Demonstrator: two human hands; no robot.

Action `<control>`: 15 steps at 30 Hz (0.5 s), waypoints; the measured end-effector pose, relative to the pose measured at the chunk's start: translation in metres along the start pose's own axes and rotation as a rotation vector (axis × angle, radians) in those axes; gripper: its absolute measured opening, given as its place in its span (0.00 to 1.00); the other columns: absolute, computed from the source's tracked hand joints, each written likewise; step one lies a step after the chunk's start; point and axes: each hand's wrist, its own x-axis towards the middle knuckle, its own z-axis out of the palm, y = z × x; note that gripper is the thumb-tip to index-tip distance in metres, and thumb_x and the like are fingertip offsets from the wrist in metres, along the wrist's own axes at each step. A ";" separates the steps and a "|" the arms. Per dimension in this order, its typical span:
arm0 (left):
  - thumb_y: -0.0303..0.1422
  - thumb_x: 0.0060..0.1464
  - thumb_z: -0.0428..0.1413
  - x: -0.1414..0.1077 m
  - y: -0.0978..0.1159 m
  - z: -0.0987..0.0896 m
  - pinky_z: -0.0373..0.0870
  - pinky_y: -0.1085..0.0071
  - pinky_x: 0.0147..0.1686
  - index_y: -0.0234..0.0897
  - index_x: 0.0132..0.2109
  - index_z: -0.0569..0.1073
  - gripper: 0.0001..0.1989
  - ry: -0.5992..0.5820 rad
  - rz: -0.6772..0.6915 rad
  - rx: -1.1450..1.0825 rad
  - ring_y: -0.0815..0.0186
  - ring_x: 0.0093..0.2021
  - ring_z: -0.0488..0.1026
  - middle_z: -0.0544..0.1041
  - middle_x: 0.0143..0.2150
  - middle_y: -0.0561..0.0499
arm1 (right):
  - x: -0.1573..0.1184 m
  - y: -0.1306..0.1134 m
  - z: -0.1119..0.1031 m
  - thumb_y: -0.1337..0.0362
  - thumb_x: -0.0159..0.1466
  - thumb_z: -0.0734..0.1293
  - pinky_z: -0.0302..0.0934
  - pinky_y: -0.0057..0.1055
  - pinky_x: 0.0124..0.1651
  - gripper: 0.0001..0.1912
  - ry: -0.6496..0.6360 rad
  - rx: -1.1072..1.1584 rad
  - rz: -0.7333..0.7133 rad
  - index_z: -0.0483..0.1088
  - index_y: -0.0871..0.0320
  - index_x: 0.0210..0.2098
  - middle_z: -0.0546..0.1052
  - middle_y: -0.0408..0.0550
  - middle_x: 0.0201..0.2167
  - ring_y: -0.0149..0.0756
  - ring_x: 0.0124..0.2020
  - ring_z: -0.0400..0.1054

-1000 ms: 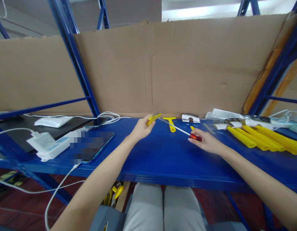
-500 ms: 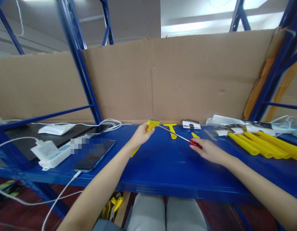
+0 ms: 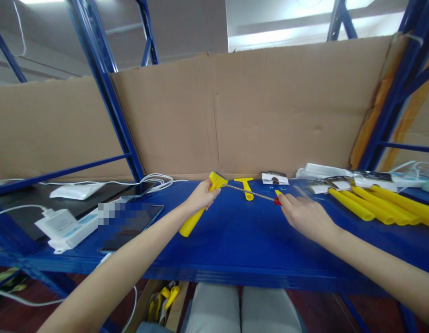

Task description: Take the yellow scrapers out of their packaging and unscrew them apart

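My left hand [image 3: 201, 196] is closed around a yellow scraper [image 3: 191, 224], its handle slanting down toward me and its head tipped up to the right. In my right hand [image 3: 302, 213] is a screwdriver [image 3: 251, 191] with a red handle, mostly hidden by the fingers. The screwdriver's metal shaft points left, and its tip meets the scraper's head near a screw. Behind the shaft lies a yellow T-shaped scraper part [image 3: 248, 188]. A small yellow piece [image 3: 277, 192] lies just beyond my right fingers.
Several yellow-handled scrapers [image 3: 377, 208] lie at the right. A white card [image 3: 275, 178] sits near the cardboard wall [image 3: 270, 111]. On the left are a phone [image 3: 138, 229], a power strip [image 3: 73, 233] and cables. Below the blue shelf [image 3: 235, 259], a box [image 3: 176, 310] holds yellow pieces.
The scraper has turned in my left hand, so more of its handle shows. My right hand has rolled over the screwdriver's handle, covering more of it. The view has shifted slightly.
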 end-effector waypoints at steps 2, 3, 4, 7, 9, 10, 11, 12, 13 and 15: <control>0.22 0.56 0.50 0.000 0.004 0.001 0.54 0.79 0.10 0.37 0.32 0.60 0.07 -0.013 -0.043 -0.042 0.76 0.10 0.57 0.61 0.16 0.62 | -0.001 0.001 -0.002 0.73 0.64 0.55 0.41 0.31 0.21 0.12 0.030 -0.041 -0.024 0.70 0.61 0.38 0.74 0.51 0.26 0.35 0.23 0.66; 0.22 0.56 0.49 -0.001 0.005 0.001 0.54 0.80 0.10 0.37 0.31 0.60 0.08 -0.016 -0.068 -0.054 0.76 0.10 0.57 0.61 0.15 0.63 | -0.002 0.002 -0.003 0.73 0.64 0.55 0.40 0.31 0.21 0.12 0.035 -0.054 -0.031 0.70 0.61 0.38 0.73 0.51 0.26 0.35 0.23 0.66; 0.22 0.57 0.49 -0.001 0.006 0.000 0.54 0.80 0.10 0.38 0.31 0.59 0.09 -0.013 -0.089 -0.062 0.76 0.10 0.57 0.61 0.15 0.63 | -0.003 0.004 -0.003 0.73 0.64 0.55 0.40 0.32 0.21 0.12 0.034 -0.061 -0.032 0.70 0.61 0.38 0.73 0.51 0.25 0.35 0.23 0.66; 0.22 0.57 0.49 -0.001 0.006 -0.001 0.54 0.79 0.10 0.38 0.31 0.58 0.10 -0.012 -0.122 -0.073 0.76 0.10 0.57 0.60 0.15 0.63 | -0.008 0.007 0.000 0.72 0.63 0.56 0.41 0.31 0.22 0.12 0.001 -0.044 -0.009 0.70 0.61 0.39 0.75 0.51 0.27 0.35 0.24 0.68; 0.21 0.57 0.49 -0.001 0.003 -0.001 0.55 0.80 0.10 0.38 0.31 0.58 0.10 -0.026 -0.118 -0.083 0.76 0.10 0.57 0.61 0.15 0.63 | -0.010 0.009 0.003 0.71 0.64 0.56 0.45 0.30 0.22 0.12 -0.033 -0.003 0.012 0.70 0.61 0.39 0.76 0.52 0.29 0.35 0.26 0.69; 0.21 0.57 0.49 -0.001 0.002 0.000 0.55 0.80 0.10 0.38 0.31 0.59 0.10 -0.034 -0.112 -0.088 0.76 0.10 0.57 0.61 0.15 0.63 | -0.010 0.009 0.005 0.70 0.64 0.56 0.47 0.29 0.23 0.12 -0.051 0.026 0.019 0.71 0.61 0.39 0.77 0.52 0.30 0.36 0.27 0.70; 0.21 0.57 0.49 -0.001 0.001 0.000 0.55 0.80 0.10 0.38 0.31 0.59 0.10 -0.041 -0.106 -0.090 0.76 0.10 0.57 0.61 0.15 0.63 | -0.010 0.010 0.007 0.69 0.64 0.56 0.49 0.29 0.24 0.12 -0.067 0.056 0.029 0.71 0.61 0.40 0.77 0.52 0.31 0.37 0.28 0.71; 0.21 0.57 0.49 -0.001 0.000 0.001 0.54 0.80 0.10 0.38 0.31 0.59 0.10 -0.046 -0.103 -0.086 0.76 0.10 0.57 0.60 0.14 0.63 | -0.010 0.011 0.008 0.68 0.65 0.56 0.51 0.29 0.24 0.13 -0.081 0.088 0.040 0.71 0.61 0.40 0.78 0.53 0.31 0.37 0.28 0.72; 0.21 0.57 0.49 -0.001 0.000 0.003 0.54 0.80 0.10 0.38 0.31 0.59 0.10 -0.046 -0.098 -0.078 0.76 0.09 0.56 0.60 0.14 0.63 | -0.010 0.011 0.010 0.66 0.65 0.56 0.53 0.29 0.25 0.13 -0.092 0.119 0.054 0.71 0.61 0.41 0.79 0.53 0.32 0.38 0.29 0.72; 0.22 0.57 0.49 -0.001 0.000 0.005 0.53 0.80 0.10 0.38 0.31 0.60 0.09 -0.035 -0.084 -0.050 0.76 0.09 0.56 0.60 0.14 0.63 | -0.010 0.013 0.014 0.65 0.65 0.56 0.56 0.30 0.26 0.14 -0.106 0.168 0.081 0.70 0.61 0.43 0.79 0.54 0.33 0.39 0.29 0.73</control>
